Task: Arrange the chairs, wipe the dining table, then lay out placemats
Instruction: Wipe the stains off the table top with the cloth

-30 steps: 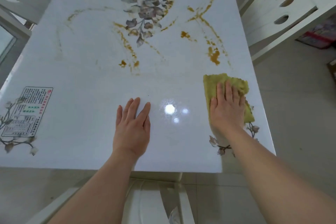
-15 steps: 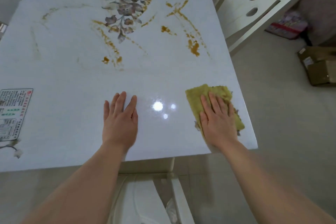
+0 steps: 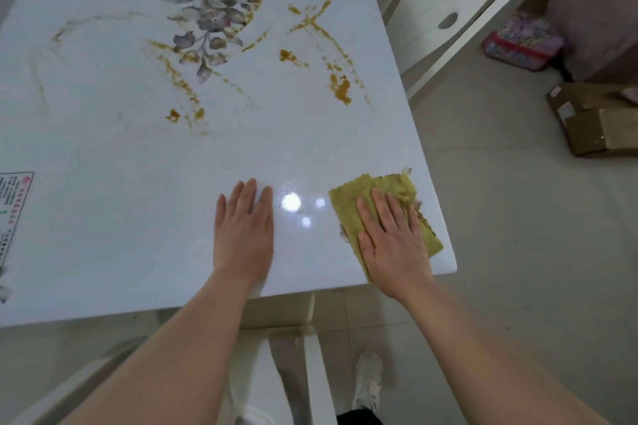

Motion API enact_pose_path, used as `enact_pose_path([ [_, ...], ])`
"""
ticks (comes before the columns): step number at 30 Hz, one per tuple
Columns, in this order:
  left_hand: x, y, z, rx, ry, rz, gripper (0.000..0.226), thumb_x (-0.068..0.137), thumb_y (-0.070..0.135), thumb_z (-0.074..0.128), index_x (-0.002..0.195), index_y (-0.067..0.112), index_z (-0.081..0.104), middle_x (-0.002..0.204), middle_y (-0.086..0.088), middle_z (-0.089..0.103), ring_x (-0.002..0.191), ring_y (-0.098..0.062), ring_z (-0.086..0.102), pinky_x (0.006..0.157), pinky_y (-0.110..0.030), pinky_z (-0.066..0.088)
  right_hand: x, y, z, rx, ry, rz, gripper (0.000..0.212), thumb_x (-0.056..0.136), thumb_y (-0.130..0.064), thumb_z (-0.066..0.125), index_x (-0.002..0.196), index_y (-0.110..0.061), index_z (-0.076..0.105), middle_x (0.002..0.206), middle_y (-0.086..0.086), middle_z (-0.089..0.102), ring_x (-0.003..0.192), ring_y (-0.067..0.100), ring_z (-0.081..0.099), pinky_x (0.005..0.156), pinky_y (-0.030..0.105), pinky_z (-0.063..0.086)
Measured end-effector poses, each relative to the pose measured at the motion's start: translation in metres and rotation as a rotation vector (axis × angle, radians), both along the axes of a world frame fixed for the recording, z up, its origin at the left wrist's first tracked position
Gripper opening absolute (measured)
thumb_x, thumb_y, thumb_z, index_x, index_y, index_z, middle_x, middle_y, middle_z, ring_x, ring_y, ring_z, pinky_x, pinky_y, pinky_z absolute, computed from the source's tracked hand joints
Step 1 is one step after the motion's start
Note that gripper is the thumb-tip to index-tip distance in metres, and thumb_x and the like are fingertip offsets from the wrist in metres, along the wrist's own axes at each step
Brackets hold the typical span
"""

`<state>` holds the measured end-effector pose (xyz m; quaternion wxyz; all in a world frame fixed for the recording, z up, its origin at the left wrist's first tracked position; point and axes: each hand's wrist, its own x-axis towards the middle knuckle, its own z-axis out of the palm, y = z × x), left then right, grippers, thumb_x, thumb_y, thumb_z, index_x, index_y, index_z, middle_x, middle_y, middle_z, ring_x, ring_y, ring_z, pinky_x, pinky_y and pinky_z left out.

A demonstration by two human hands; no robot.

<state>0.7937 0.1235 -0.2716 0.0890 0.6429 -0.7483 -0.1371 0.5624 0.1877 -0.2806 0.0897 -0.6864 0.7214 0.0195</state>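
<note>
Left edge of the table: a printed paper label (image 3: 13, 214) stuck flat on the glossy white table top with a grey flower print (image 3: 138, 217).

Near edge, middle: my left hand (image 3: 243, 235) lies palm down on the bare top. The fingers are straight and close together and hold nothing. I judge it a brace only.

Just to its right is a bright glare spot, so the surface is slick and hard.

Near right corner: the thin yellow-green wiping cloth with a wavy hem (image 3: 345, 209) lies flat on the top. Its right side reaches close to the table's right edge. My right hand (image 3: 390, 241) is spread on it, with the fingers straight and pressing down, not curled round the fabric.

Handling, as I judge it: the cloth is light, soft and limp with no stiffness, so it goes only where the palm drags it. On this gloss it slides easily and may bunch or ride off the corner. It is best driven with a flat palm at its middle. To lift it, I would pinch the free far-left corner.

Gold-brown streaks cross the far half of the top. I cannot tell whether they are print or dirt.

Beyond the right edge, on the floor: a white wooden chair with oval cut-outs (image 3: 459, 7), then a brown cardboard box (image 3: 600, 121).
</note>
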Motion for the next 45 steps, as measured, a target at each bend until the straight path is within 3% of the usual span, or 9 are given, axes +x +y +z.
enact_pose_path([
  [9, -0.102, 0.004, -0.011, -0.029, 0.067, 0.223, 0.045, 0.102, 0.028, 0.027, 0.147, 0.025, 0.03, 0.158, -0.007, 0.015, 0.146, -0.024, 0.002, 0.118, -0.042, -0.008, -0.079, -0.075, 0.003, -0.022, -0.024, 0.2, 0.061, 0.093, -0.049, 0.004, 0.151, -0.032, 0.01, 0.16, -0.004, 0.006, 0.147, 0.02, 0.005, 0.119, 0.042, -0.001],
  [13, -0.104, 0.005, -0.011, -0.047, 0.046, 0.243, 0.044, 0.102, 0.029, 0.028, 0.145, 0.026, 0.034, 0.157, -0.006, 0.02, 0.146, -0.023, 0.006, 0.119, -0.043, -0.004, -0.093, -0.114, -0.001, -0.004, 0.006, 0.2, 0.064, 0.091, -0.049, -0.002, 0.152, -0.032, 0.002, 0.161, -0.003, -0.003, 0.147, 0.019, -0.005, 0.119, 0.044, -0.004],
  [18, -0.106, 0.006, -0.011, -0.063, 0.049, 0.261, 0.044, 0.102, 0.03, 0.03, 0.145, 0.026, 0.036, 0.156, -0.004, 0.022, 0.146, -0.02, 0.008, 0.12, -0.041, -0.001, -0.078, -0.141, -0.003, 0.019, 0.084, 0.165, 0.056, 0.099, -0.04, 0.009, 0.152, -0.026, -0.006, 0.16, 0.002, -0.011, 0.147, 0.024, -0.007, 0.118, 0.047, -0.005],
  [22, -0.107, 0.004, -0.012, -0.093, 0.076, 0.309, 0.048, 0.1, 0.028, 0.035, 0.147, 0.014, 0.034, 0.155, -0.003, 0.027, 0.145, -0.017, 0.013, 0.12, -0.037, -0.001, -0.059, -0.109, -0.003, -0.018, 0.025, 0.38, 0.061, 0.094, -0.042, 0.003, 0.153, -0.025, 0.004, 0.161, 0.004, -0.001, 0.147, 0.025, -0.001, 0.119, 0.046, -0.002],
  [25, -0.106, 0.004, -0.013, -0.108, 0.076, 0.321, 0.049, 0.101, 0.026, 0.033, 0.147, 0.01, 0.033, 0.154, -0.003, 0.029, 0.145, -0.015, 0.015, 0.119, -0.034, -0.001, -0.059, -0.09, -0.004, -0.016, -0.041, 0.535, 0.057, 0.097, -0.04, 0.016, 0.151, -0.023, 0.021, 0.159, 0.006, 0.015, 0.146, 0.027, 0.012, 0.117, 0.047, 0.006],
  [28, -0.106, 0.004, -0.013, -0.102, 0.071, 0.321, 0.049, 0.101, 0.026, 0.029, 0.147, 0.01, 0.033, 0.154, -0.002, 0.029, 0.145, -0.014, 0.016, 0.12, -0.034, 0.001, -0.076, -0.104, -0.002, -0.021, -0.066, 0.656, 0.056, 0.098, -0.043, 0.017, 0.151, -0.025, 0.02, 0.159, 0.002, 0.016, 0.147, 0.024, 0.013, 0.116, 0.044, 0.005],
  [33, -0.107, 0.003, -0.012, -0.103, 0.028, 0.319, 0.053, 0.097, 0.03, 0.024, 0.145, 0.008, 0.036, 0.153, -0.004, 0.031, 0.144, -0.017, 0.02, 0.119, -0.036, 0.003, -0.094, -0.151, 0.001, -0.004, -0.019, 0.581, 0.06, 0.09, -0.051, -0.005, 0.148, -0.035, -0.006, 0.159, -0.007, -0.007, 0.147, 0.015, -0.008, 0.119, 0.036, -0.008],
  [42, -0.109, 0.002, -0.011, -0.065, -0.03, 0.312, 0.055, 0.098, 0.031, 0.02, 0.146, 0.008, 0.034, 0.153, -0.004, 0.031, 0.144, -0.018, 0.019, 0.119, -0.037, 0.004, -0.089, -0.196, 0.001, 0.015, 0.098, 0.413, 0.066, 0.088, -0.045, -0.009, 0.152, -0.028, -0.004, 0.161, 0.001, -0.007, 0.147, 0.022, -0.005, 0.119, 0.042, -0.004],
  [45, -0.11, 0.0, -0.01, -0.061, -0.005, 0.313, 0.052, 0.097, 0.027, 0.025, 0.142, 0.005, 0.04, 0.149, -0.008, 0.037, 0.141, -0.022, 0.026, 0.117, -0.04, 0.009, -0.08, -0.18, 0.0, -0.018, 0.055, 0.49, 0.065, 0.091, -0.044, 0.0, 0.153, -0.024, 0.008, 0.16, 0.006, 0.005, 0.147, 0.027, 0.005, 0.119, 0.044, 0.0],
])
